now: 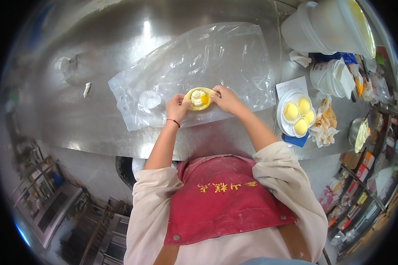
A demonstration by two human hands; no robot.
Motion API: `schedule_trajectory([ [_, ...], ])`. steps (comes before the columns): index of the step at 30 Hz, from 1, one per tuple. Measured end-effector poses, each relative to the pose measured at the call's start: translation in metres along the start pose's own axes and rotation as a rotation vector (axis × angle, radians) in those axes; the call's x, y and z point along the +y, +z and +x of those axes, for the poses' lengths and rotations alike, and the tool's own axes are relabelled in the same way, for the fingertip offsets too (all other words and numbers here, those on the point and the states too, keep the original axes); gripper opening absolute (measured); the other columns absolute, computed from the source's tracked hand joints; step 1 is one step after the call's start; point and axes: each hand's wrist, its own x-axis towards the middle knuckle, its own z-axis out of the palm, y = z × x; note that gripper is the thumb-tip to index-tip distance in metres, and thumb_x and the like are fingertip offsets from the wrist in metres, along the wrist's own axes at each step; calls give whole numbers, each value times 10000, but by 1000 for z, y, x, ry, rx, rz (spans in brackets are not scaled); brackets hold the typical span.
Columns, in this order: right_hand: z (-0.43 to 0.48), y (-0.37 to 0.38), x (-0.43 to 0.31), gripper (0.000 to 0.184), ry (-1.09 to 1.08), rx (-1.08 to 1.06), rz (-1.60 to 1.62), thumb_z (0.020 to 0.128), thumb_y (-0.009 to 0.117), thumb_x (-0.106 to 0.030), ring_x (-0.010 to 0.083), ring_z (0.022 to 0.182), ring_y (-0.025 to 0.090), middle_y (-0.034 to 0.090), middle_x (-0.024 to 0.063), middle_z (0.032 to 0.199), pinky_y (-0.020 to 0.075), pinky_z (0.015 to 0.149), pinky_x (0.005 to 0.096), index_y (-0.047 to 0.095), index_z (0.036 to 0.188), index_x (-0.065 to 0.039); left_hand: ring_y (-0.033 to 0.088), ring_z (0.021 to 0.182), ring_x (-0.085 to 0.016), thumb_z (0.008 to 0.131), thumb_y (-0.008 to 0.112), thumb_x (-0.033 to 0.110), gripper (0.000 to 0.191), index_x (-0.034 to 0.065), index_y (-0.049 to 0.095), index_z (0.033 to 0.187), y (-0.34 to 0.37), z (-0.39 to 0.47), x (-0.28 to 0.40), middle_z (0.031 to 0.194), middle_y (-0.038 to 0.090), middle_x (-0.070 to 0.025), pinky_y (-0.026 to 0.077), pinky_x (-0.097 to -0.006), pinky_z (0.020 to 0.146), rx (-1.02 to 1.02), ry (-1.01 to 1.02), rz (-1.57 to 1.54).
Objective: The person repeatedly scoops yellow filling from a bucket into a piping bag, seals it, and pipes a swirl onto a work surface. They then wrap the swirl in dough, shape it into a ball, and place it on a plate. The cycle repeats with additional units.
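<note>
Between my two hands is a thin round yellow wrapper (193, 106), held by its left and right edges over a clear plastic sheet (232, 59). White piped cream (196, 96) with a yellow-orange filling (204, 99) at its right side lies on it. My left hand (178, 106) pinches the left edge, thumb on top. My right hand (224, 98) grips the right edge. Left of my left hand, a white fluted paper cup (150, 99) rests on or under the sheet; I cannot tell which. Several round yellow pastries (291, 112) in paper cups sit on a white plate (281, 114) to the right.
The steel table (96, 122) carries a small white scrap (86, 89) at left. Rightward are crumpled paper (325, 121), a blue object (296, 139) partly under the plate, white tubs (324, 74), a large white bucket (313, 28) and a metal bowl (354, 132) with a pale creamy mass.
</note>
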Motion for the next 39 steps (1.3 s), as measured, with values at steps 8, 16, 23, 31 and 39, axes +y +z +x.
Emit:
schedule_trajectory([
  [8,-7,42,-8,250,-23,145,416,877,567,-167,116,699,609,635,93,891,508,613,252,569,1024,35,557,703,-99,773,620,5,222,-3,553,984,14,-17,7,853,593,-45,443,-213,585,31,-84,-377],
  [16,-2,43,-29,121,-216,265,15,772,611,-72,198,669,620,628,146,756,488,604,303,623,859,12,581,711,-108,788,614,15,192,-7,563,971,25,-21,15,850,616,-58,467,-220,627,113,-25,-400],
  [23,7,47,-17,118,-239,404,158,807,533,-81,355,769,593,613,195,821,472,698,401,606,833,8,586,721,-119,821,587,63,177,-14,584,980,43,-24,11,839,619,-60,477,-244,674,103,121,-337],
  [31,13,17,-22,328,22,134,-108,876,497,-313,269,713,609,624,145,707,464,648,339,644,873,-20,567,749,-176,774,598,50,226,2,621,994,28,-5,-14,860,583,-86,464,-282,714,291,181,41],
  [39,29,22,-43,198,-159,163,197,802,622,-198,275,768,598,620,119,866,465,681,361,660,904,-32,560,723,-157,753,568,-30,288,33,624,1029,28,1,-15,869,580,-91,470,-274,687,215,306,18],
])
